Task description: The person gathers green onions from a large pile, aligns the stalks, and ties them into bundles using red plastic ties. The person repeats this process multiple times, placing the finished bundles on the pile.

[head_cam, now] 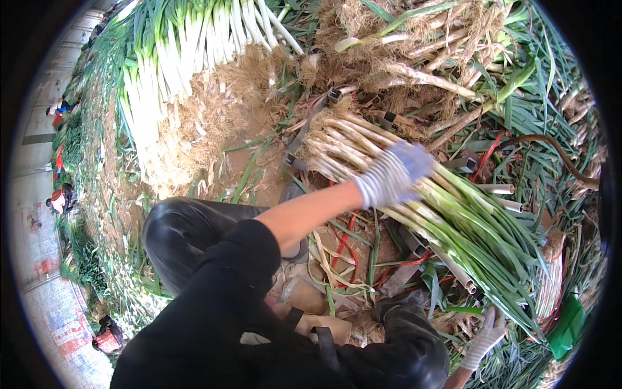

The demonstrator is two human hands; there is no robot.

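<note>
My left hand [396, 175], in a striped glove and blurred, lies across a bundle of long green onions [350, 138], where the pale stalks turn green. Its fingers are too blurred to show whether they grip. The bundle rests on a low metal frame [452, 265] of square and round tubes, roots toward the upper left and leaves [505, 257] toward the lower right. Down at the lower right, my right hand [488, 333], also gloved, is beside the leaf tips. Whether it holds a leaf or red twine cannot be told.
Cleaner white-stalked onions [194, 53] lie in rows at upper left. A heap of soil-stained, rooted onions [413, 63] is at upper right. Red twine [347, 243] trails beneath the frame. A twine-tied bundle [551, 287] and green plastic [567, 327] lie far right. A bent rod [549, 141] juts in.
</note>
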